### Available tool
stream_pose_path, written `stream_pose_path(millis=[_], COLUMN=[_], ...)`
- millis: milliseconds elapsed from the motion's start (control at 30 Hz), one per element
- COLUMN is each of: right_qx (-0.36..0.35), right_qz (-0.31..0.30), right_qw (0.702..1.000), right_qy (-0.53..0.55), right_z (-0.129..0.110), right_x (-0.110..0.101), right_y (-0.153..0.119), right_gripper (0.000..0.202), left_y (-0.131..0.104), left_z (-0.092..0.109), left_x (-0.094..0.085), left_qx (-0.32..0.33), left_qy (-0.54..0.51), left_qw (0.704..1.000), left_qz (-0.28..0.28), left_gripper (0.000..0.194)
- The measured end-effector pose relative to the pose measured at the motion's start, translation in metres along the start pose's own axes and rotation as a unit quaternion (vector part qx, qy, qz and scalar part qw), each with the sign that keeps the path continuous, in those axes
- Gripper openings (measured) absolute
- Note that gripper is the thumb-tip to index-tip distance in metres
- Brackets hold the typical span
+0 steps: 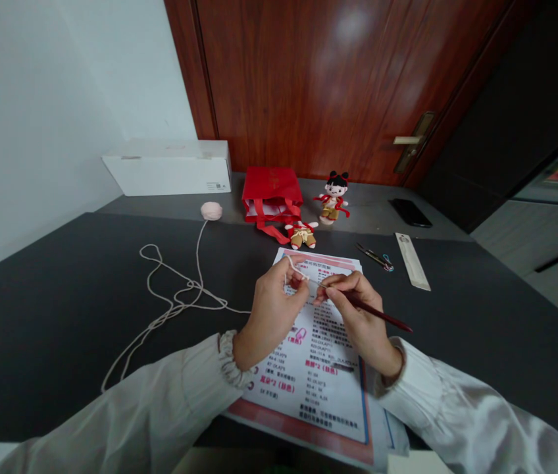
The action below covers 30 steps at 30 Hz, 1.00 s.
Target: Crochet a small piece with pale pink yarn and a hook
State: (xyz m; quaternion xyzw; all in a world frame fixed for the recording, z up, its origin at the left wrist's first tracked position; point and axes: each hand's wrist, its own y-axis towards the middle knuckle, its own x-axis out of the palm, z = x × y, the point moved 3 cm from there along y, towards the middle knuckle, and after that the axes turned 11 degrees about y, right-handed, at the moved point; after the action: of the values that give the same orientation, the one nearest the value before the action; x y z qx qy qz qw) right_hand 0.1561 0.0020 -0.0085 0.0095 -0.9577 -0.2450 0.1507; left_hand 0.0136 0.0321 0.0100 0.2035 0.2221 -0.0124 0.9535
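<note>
Pale yarn [200, 289] trails in loose loops across the dark table from a small pinkish ball [211, 211] to my left hand [279, 299]. That hand is closed, pinching the yarn near the fingertips, with a strand raised over the index finger. My right hand [355, 309] grips a crochet hook [382, 316] with a dark red handle, its thin metal tip pointing left at the yarn between my fingers. Any stitches there are too small to make out. Beneath both hands lies a printed pattern sheet [328, 408] with pink headings.
Behind the sheet are a red gift bag [272, 191], a crocheted doll [333, 197] standing upright and a headless doll body [302, 235]. To the right lie small scissors [375, 257], a narrow white packet [412, 262] and a black phone [410, 212]. A white box [170, 171] stands back left.
</note>
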Motion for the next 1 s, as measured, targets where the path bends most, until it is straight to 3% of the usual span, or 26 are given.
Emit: stream_pose_path(millis=[100,200,267,433,500,600,667,733,800,900,1000], right_qx=[-0.056,-0.156,-0.18,-0.047,-0.026,-0.102,-0.188,-0.223,-0.204,-0.114,-0.066], right_qz=[-0.041,-0.125,-0.149,-0.021,-0.007,-0.096,-0.215,-0.268,-0.238,-0.098,-0.065], right_qw=[0.992,0.957,0.944,0.994,0.998,0.98,0.934,0.904,0.921,0.976,0.991], right_qy=[-0.101,-0.211,-0.234,-0.096,-0.061,-0.142,-0.213,-0.247,-0.233,-0.155,-0.098], right_z=[-0.005,-0.011,-0.012,0.0,0.003,-0.003,-0.008,-0.009,-0.006,0.002,0.007], right_x=[0.001,0.005,0.007,0.004,0.002,0.0,0.002,0.001,0.0,-0.002,0.0], right_y=[-0.006,-0.011,-0.012,-0.005,-0.002,0.001,0.0,-0.001,-0.001,-0.003,-0.005], right_gripper=[0.01,0.018,0.02,0.01,0.011,0.011,0.017,0.02,0.019,0.014,0.012], left_y=[0.0,-0.001,-0.001,-0.001,-0.001,-0.001,-0.001,-0.002,-0.003,-0.004,-0.004], left_z=[0.003,0.004,0.004,0.004,0.002,-0.002,-0.003,-0.003,-0.002,0.0,0.0], left_x=[-0.001,0.0,0.001,0.001,0.001,0.003,0.004,0.005,0.006,0.006,0.006], left_qx=[0.012,0.014,0.012,-0.005,-0.013,-0.026,-0.037,-0.052,-0.063,-0.06,-0.066], left_qy=[0.028,0.036,0.042,0.067,0.065,0.039,0.015,-0.007,-0.03,-0.054,-0.072], left_qw=[0.999,0.999,0.999,0.997,0.997,0.999,0.999,0.999,0.998,0.996,0.995], left_qz=[0.014,0.022,0.021,0.025,0.026,0.02,0.012,0.006,-0.009,-0.027,-0.033], left_gripper=[0.009,0.014,0.023,0.038,0.04,0.042,0.043,0.041,0.038,0.035,0.036])
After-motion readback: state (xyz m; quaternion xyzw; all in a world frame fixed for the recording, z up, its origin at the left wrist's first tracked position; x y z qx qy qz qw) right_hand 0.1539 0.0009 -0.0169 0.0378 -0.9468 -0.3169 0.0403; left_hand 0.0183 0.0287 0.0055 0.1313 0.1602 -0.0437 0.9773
